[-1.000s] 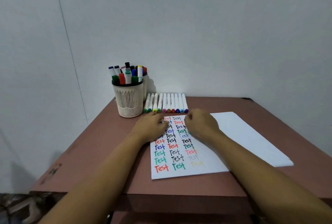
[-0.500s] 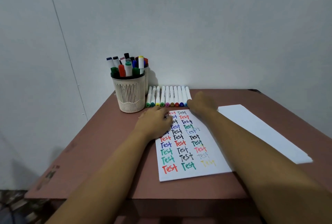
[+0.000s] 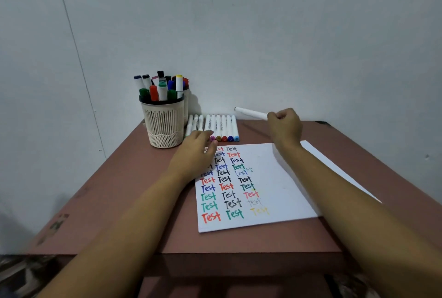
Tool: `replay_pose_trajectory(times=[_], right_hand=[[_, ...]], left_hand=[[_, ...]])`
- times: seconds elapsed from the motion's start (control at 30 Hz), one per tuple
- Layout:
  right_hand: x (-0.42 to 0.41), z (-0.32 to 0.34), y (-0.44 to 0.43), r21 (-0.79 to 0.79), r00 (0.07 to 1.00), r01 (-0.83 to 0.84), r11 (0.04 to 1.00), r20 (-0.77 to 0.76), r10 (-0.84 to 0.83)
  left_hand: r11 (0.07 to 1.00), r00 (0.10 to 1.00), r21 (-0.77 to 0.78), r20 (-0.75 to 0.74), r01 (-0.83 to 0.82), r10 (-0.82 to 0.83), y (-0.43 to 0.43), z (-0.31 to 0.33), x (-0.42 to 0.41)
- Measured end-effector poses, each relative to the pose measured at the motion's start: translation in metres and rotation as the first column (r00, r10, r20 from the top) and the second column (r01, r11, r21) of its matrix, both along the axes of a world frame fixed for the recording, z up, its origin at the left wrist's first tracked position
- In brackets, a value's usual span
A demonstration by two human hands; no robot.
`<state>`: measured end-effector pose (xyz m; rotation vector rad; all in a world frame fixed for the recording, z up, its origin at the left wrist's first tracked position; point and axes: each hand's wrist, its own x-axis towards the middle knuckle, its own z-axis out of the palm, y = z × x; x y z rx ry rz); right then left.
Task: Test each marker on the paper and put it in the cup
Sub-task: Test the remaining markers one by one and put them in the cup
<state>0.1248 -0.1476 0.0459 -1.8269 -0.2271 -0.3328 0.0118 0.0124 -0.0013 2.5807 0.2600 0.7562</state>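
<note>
Your right hand (image 3: 284, 129) grips a white marker (image 3: 251, 113), held right of the marker row (image 3: 216, 126); your left hand (image 3: 195, 154) rests, fingers relaxed, on the far-left corner of the paper (image 3: 275, 190).

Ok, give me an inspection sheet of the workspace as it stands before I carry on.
Surface: brown table, scuffed near its left edge.
Job's things: paper covered in coloured "Test" words; slatted cup full of upright markers; row of markers lying side by side behind the paper; white marker raised off the table.
Clutter: second sheet at the paper's right edge; second cup behind the first.
Hands: left hand rests flat at the paper's top left corner; right hand grips the white marker.
Cables: nothing seen.
Surroundings: plain pale wall behind and to the left.
</note>
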Motion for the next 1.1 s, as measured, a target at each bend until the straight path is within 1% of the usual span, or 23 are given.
replay_pose_trajectory(times=[0.1, 0.17, 0.23, 0.27, 0.33, 0.37, 0.43, 0.47, 0.5, 0.53, 0.57, 0.63, 0.7, 0.73, 0.8, 0.87, 0.97, 1.1], right_hand=[[-0.013, 0.0, -0.009, 0.124, 0.996, -0.085, 0.989, 0.007, 0.084], [-0.023, -0.005, -0.011, 0.193, 0.99, -0.132, 0.972, -0.015, 0.138], [-0.032, -0.012, -0.01, 0.256, 0.984, -0.158, 0.954, -0.046, 0.175], [-0.036, -0.014, -0.009, 0.279, 0.98, -0.169, 0.945, -0.059, 0.192], [-0.04, -0.015, -0.007, 0.33, 0.968, -0.192, 0.924, -0.09, 0.234], [-0.042, -0.014, -0.007, 0.362, 0.961, -0.197, 0.911, -0.111, 0.252], [-0.043, -0.012, -0.007, 0.463, 0.939, -0.209, 0.861, -0.151, 0.309], [-0.044, -0.012, -0.007, 0.538, 0.915, -0.22, 0.814, -0.176, 0.363], [-0.045, -0.013, -0.006, 0.603, 0.88, -0.234, 0.763, -0.202, 0.43], [-0.046, -0.013, -0.005, 0.631, 0.841, -0.259, 0.731, -0.225, 0.492], [-0.048, -0.015, -0.003, 0.611, 0.808, -0.301, 0.732, -0.244, 0.536], [-0.051, -0.019, 0.001, 0.478, 0.777, -0.413, 0.775, -0.259, 0.574], [-0.053, -0.022, 0.004, 0.373, 0.773, -0.468, 0.801, -0.265, 0.576], [-0.053, -0.022, 0.005, 0.357, 0.777, -0.468, 0.808, -0.269, 0.569], [-0.053, -0.022, 0.005, 0.365, 0.792, -0.444, 0.818, -0.267, 0.549], [-0.053, -0.022, 0.005, 0.404, 0.818, -0.411, 0.817, -0.232, 0.526], [-0.053, -0.021, 0.005, 0.457, 0.844, -0.383, 0.803, -0.181, 0.506], [-0.054, -0.021, 0.006, 0.478, 0.849, -0.377, 0.793, -0.162, 0.502]], left_hand=[[0.996, 0.992, 0.065, 0.104, 0.064, -0.07, -0.004, 0.002, -0.003], [0.986, 0.98, 0.123, 0.154, 0.109, -0.127, -0.005, 0.003, -0.004], [0.971, 0.973, 0.173, 0.134, 0.166, -0.19, -0.005, 0.001, -0.002], [0.967, 0.973, 0.172, 0.099, 0.189, -0.208, -0.005, 0.002, -0.003], [0.965, 0.975, 0.159, 0.044, 0.207, -0.216, -0.008, 0.002, -0.004], [0.964, 0.977, 0.175, 0.038, 0.199, -0.208, -0.009, 0.002, -0.004], [0.96, 0.985, 0.231, 0.039, 0.157, -0.17, -0.013, 0.005, -0.004], [0.96, 0.987, 0.244, 0.038, 0.14, -0.154, -0.014, 0.006, -0.004], [0.958, 0.988, 0.252, 0.041, 0.134, -0.149, -0.015, 0.006, -0.004], [0.956, 0.988, 0.261, 0.044, 0.132, -0.149, -0.016, 0.006, -0.003], [0.952, 0.987, 0.277, 0.057, 0.131, -0.153, -0.017, 0.006, -0.004], [0.943, 0.982, 0.305, 0.084, 0.134, -0.167, -0.021, 0.007, -0.006], [0.943, 0.979, 0.301, 0.091, 0.146, -0.18, -0.022, 0.008, -0.008], [0.945, 0.979, 0.29, 0.088, 0.149, -0.182, -0.023, 0.008, -0.008], [0.951, 0.98, 0.263, 0.07, 0.162, -0.186, -0.025, 0.008, -0.008], [0.956, 0.979, 0.231, 0.05, 0.179, -0.195, -0.028, 0.008, -0.008], [0.953, 0.977, 0.231, 0.037, 0.198, -0.212, -0.031, 0.008, -0.006], [0.964, 0.967, 0.133, 0.081, 0.229, -0.241, -0.032, 0.008, -0.006]])
